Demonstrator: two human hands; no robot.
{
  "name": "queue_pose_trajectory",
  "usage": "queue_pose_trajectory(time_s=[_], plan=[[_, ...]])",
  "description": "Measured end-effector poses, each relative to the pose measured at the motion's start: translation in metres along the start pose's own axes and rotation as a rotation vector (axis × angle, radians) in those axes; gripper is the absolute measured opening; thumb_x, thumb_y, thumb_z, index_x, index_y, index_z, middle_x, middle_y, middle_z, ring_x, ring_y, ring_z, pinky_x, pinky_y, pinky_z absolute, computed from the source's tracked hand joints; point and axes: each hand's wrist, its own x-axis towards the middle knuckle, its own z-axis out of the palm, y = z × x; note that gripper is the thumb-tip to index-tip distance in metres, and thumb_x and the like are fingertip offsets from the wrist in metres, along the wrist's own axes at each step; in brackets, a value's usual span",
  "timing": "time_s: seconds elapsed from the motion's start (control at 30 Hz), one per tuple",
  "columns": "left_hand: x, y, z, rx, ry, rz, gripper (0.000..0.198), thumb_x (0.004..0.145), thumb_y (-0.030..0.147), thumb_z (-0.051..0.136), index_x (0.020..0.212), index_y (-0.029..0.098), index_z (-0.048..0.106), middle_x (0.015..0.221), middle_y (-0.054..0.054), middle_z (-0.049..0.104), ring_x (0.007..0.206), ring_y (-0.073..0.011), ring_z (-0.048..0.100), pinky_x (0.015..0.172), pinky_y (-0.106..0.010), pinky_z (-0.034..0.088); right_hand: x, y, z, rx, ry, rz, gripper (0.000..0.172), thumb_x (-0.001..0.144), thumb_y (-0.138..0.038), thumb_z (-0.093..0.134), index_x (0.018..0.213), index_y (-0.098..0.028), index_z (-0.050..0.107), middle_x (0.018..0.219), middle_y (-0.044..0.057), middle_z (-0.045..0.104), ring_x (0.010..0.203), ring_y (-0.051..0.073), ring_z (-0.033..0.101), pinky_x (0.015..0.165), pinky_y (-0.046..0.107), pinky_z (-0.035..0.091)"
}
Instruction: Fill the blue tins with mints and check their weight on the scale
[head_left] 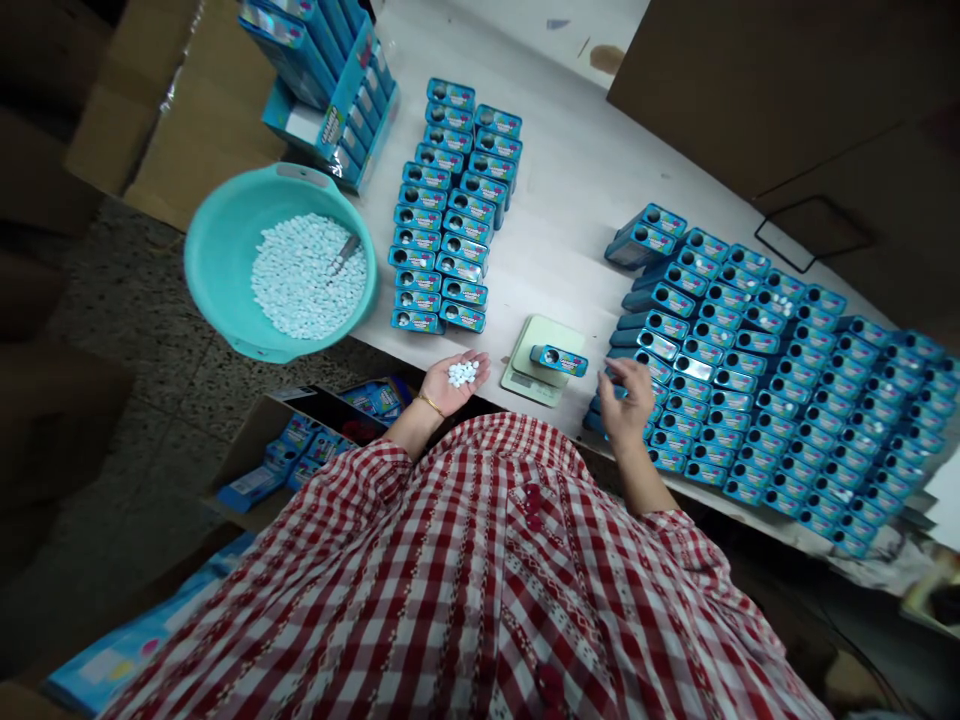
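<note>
My left hand (448, 385) is palm up with a small heap of pale candies (463, 373) in the cupped palm. A blue tin (562, 360) stands on the pale green scale (531, 383), with a round dark opening in its top. To the right of the scale is my right hand (628, 400), fingers bent and a little apart, near the front rows of tins (709, 420); nothing shows between its fingers. A turquoise basin (217, 245) at the left holds many pale candies (307, 280) and a metal scoop (345, 252).
Two columns of tins (465, 205) stand on the white table (559, 230) between basin and scale. A display box of tins (330, 130) is at the upper left. Below the basin sits an open carton (247, 465) with blue packs. Large brown cardboard (757, 90) borders the back right.
</note>
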Motion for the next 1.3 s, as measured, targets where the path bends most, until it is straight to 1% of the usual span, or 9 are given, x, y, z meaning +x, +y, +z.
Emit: queue_pose_trajectory(time_s=[0.2,0.3,0.43,0.57,0.73,0.9,1.03,1.13,1.3], plan=[[-0.010,-0.024,0.032,0.037,-0.145,-0.129,0.026,0.083,0.014,0.040,0.091,0.008,0.063,0.084,-0.011,0.069,0.080,-0.0178,0.065,0.078,-0.033,0.050,-0.003,-0.066,0.039,-0.022,-0.490,-0.386,0.031,0.087,-0.022,0.045,0.117,-0.019,0.054,0.108,0.011,0.057,0.100,0.021,0.052,0.085,0.038,0.047],[-0.011,-0.032,0.038,0.037,-0.145,-0.155,0.024,0.083,0.012,0.040,0.086,0.008,0.064,0.075,-0.008,0.068,0.070,-0.0140,0.064,0.073,-0.028,0.051,0.003,-0.074,0.053,-0.129,-0.640,-0.407,0.032,0.089,-0.021,0.040,0.117,-0.015,0.053,0.109,0.014,0.056,0.099,0.023,0.051,0.083,0.038,0.047],[-0.012,-0.037,0.036,0.053,-0.147,-0.211,0.023,0.083,0.012,0.040,0.081,0.007,0.063,0.071,-0.008,0.066,0.067,-0.0143,0.063,0.073,-0.030,0.051,0.007,-0.064,0.054,-0.133,-0.749,-0.367,0.024,0.089,-0.021,0.040,0.103,-0.014,0.058,0.097,0.012,0.059,0.090,0.021,0.053,0.077,0.034,0.048],[-0.010,-0.041,0.036,0.077,-0.180,-0.258,0.021,0.082,0.011,0.042,0.081,0.008,0.063,0.074,-0.008,0.067,0.070,-0.0144,0.063,0.073,-0.031,0.051,0.007,-0.053,0.046,-0.064,-0.743,-0.268,0.016,0.087,-0.019,0.043,0.092,-0.016,0.058,0.090,0.008,0.058,0.083,0.017,0.055,0.074,0.030,0.048],[-0.001,-0.045,0.046,0.150,-0.169,-0.219,0.026,0.082,0.009,0.041,0.089,0.006,0.065,0.072,-0.009,0.068,0.067,-0.0135,0.063,0.071,-0.027,0.051,0.003,-0.048,0.045,-0.102,-0.677,-0.269,0.018,0.086,-0.017,0.042,0.095,-0.016,0.058,0.095,0.011,0.057,0.089,0.019,0.056,0.076,0.033,0.049],[0.006,-0.039,0.049,0.173,-0.193,-0.168,0.024,0.081,0.010,0.043,0.086,0.005,0.066,0.080,-0.012,0.070,0.075,-0.0162,0.065,0.076,-0.028,0.050,0.007,-0.043,0.041,-0.003,-0.449,-0.251,0.016,0.084,-0.016,0.046,0.094,-0.019,0.059,0.091,0.008,0.059,0.091,0.018,0.057,0.077,0.032,0.050],[0.007,-0.031,0.035,0.137,-0.133,-0.168,0.025,0.082,0.012,0.041,0.085,0.004,0.065,0.087,-0.015,0.070,0.088,-0.0204,0.065,0.080,-0.030,0.051,0.016,-0.030,0.028,0.087,-0.225,-0.141,0.010,0.080,-0.015,0.052,0.084,-0.021,0.059,0.080,0.003,0.060,0.072,0.014,0.057,0.063,0.027,0.050],[0.007,-0.027,0.022,0.096,-0.101,-0.148,0.024,0.081,0.012,0.042,0.086,0.005,0.065,0.088,-0.014,0.070,0.091,-0.0213,0.065,0.081,-0.030,0.051,0.023,-0.021,0.024,0.124,-0.232,-0.104,0.008,0.078,-0.015,0.054,0.081,-0.021,0.060,0.076,0.001,0.059,0.061,0.011,0.054,0.056,0.024,0.047],[0.009,-0.021,0.009,0.043,-0.093,-0.098,0.023,0.080,0.011,0.044,0.091,0.005,0.063,0.093,-0.015,0.069,0.096,-0.0211,0.064,0.083,-0.030,0.052,0.026,-0.022,0.029,0.128,-0.281,-0.127,0.009,0.079,-0.016,0.053,0.083,-0.021,0.060,0.079,0.002,0.060,0.066,0.011,0.056,0.059,0.025,0.048]])
